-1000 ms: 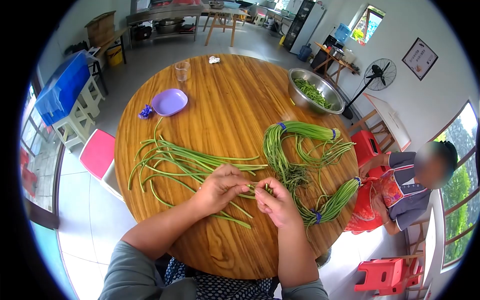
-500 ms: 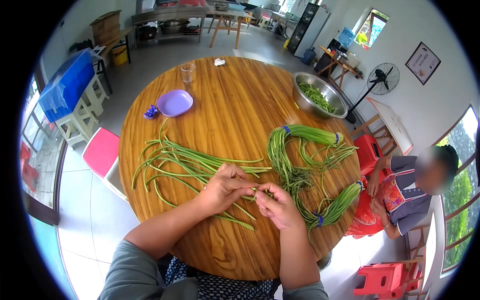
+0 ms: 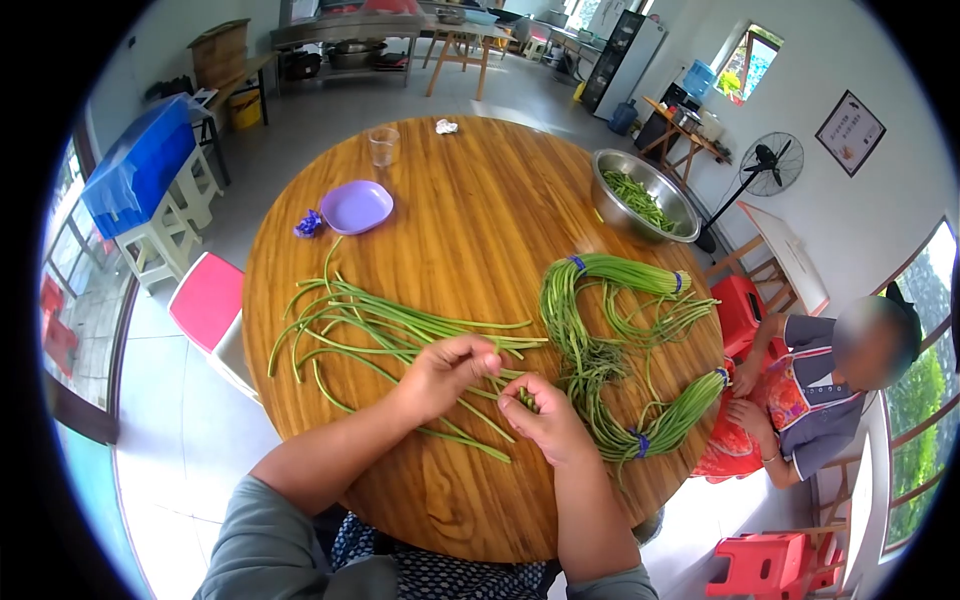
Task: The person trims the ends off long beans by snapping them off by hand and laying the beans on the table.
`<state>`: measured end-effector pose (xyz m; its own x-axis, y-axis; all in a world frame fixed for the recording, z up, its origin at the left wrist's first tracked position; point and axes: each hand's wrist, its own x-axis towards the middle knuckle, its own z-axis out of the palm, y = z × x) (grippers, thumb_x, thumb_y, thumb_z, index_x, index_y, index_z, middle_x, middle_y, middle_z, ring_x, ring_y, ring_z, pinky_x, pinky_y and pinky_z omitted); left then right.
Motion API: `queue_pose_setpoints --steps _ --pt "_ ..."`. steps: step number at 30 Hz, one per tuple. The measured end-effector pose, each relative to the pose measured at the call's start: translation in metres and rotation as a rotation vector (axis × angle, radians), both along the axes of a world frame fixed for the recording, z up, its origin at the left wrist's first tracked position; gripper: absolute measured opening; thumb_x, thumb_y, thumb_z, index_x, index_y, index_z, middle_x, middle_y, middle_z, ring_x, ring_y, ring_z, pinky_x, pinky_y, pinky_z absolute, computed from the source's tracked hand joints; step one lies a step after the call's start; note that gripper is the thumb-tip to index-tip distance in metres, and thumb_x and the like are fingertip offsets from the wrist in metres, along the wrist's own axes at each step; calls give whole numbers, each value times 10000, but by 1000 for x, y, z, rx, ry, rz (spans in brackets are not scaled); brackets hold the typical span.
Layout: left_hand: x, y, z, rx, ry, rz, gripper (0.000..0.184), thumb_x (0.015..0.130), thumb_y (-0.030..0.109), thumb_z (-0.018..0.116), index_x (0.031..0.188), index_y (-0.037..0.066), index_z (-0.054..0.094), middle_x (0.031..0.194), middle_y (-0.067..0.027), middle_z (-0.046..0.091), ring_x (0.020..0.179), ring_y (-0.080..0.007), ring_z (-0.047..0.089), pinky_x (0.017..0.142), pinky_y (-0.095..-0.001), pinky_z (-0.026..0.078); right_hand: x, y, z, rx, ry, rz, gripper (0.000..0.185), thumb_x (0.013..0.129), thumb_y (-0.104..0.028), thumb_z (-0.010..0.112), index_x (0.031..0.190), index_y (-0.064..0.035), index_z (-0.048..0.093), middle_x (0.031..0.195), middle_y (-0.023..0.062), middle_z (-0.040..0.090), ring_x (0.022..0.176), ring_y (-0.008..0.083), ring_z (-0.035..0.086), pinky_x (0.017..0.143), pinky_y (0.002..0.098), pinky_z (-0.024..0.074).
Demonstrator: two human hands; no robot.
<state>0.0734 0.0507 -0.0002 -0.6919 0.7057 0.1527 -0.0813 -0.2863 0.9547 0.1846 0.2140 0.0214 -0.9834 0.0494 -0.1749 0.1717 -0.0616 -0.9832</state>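
My left hand is above the near part of the round table, thumb and fingertips pinched together. Whatever lies between those fingertips is too small to make out. Just to its right, my right hand has its fingers curled around short garlic scape pieces; the two hands are apart. Loose long garlic scapes are spread on the wood beneath and left of my left hand. Beyond my right hand lie garlic scape bundles, one at the back and one nearer, bound with blue-purple ties, their thin ends tangled together.
A steel bowl with cut green pieces stands at the table's back right. A purple dish, blue-purple ties, a clear cup and crumpled white paper lie farther back. A person sits at the right.
My hands, together at the fingertips before, have come apart, the left slightly higher. The short pieces stay in my right hand. The view has shifted slightly.
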Motion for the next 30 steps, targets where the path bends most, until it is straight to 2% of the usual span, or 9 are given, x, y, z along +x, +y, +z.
queue_pose_setpoints --steps 3,12,16,18,20,22,24,28,30 --pt "-13 -2 6 100 -110 312 176 1000 195 590 1071 51 664 1014 -28 679 974 -123 616 883 -286 477 2 4 5 -46 6 -27 70 951 -91 634 962 -67 569 710 -35 515 580 38 420 508 200 310" --pt "-11 -4 2 38 16 247 182 985 157 612 1100 29 672 874 -16 660 846 -96 607 844 -268 482 99 67 92 -141 548 -684 57 957 -34 584 986 -60 543 690 9 478 524 76 376 481 218 310" --pt "-6 -4 -1 3 51 190 181 990 149 602 1104 26 670 857 -2 648 779 -81 563 739 -243 476 197 127 88 196 447 -892 58 954 -95 596 992 -51 590 614 8 474 517 95 415 492 250 374" --pt "-1 -4 4 -12 75 154 182 975 129 621 1108 16 673 857 8 622 790 -82 561 728 -231 488 253 173 47 711 -210 -1114 150 966 -184 626 1056 -72 670 580 -30 482 486 39 405 461 207 292" --pt "2 -1 -5 0 74 122 178 979 124 615 1114 26 675 870 14 616 788 -79 551 726 -233 485 317 223 -10 1232 -255 -1086 214 918 -215 681 1070 -68 712 556 -51 482 502 26 448 463 198 302" --pt "4 1 -10 39 109 86 179 980 122 613 1123 34 676 886 13 617 793 -76 548 724 -235 485 330 218 -11 1347 -310 -1116 201 905 -210 682 1042 -63 697 555 -45 482 522 28 476 467 187 326" --pt "4 0 -5 -22 169 54 189 986 119 603 1140 31 666 890 7 625 802 -82 565 747 -239 495 333 208 -10 715 -283 -1394 192 927 -192 643 1049 -44 663 591 -14 519 504 38 457 460 185 335" --pt "20 2 1 -98 83 -81 231 1005 115 564 1210 29 628 907 -18 649 823 -110 613 785 -261 525 275 151 14 -302 283 -1238 193 985 -164 558 1086 -6 601 831 43 588 514 54 397 424 188 301" --pt "34 6 15 -106 131 -145 204 1002 91 560 1181 15 622 924 -37 660 825 -122 631 774 -271 537 224 112 14 -447 313 -982 181 1001 -184 550 1059 -18 594 872 43 566 550 73 406 469 204 306"
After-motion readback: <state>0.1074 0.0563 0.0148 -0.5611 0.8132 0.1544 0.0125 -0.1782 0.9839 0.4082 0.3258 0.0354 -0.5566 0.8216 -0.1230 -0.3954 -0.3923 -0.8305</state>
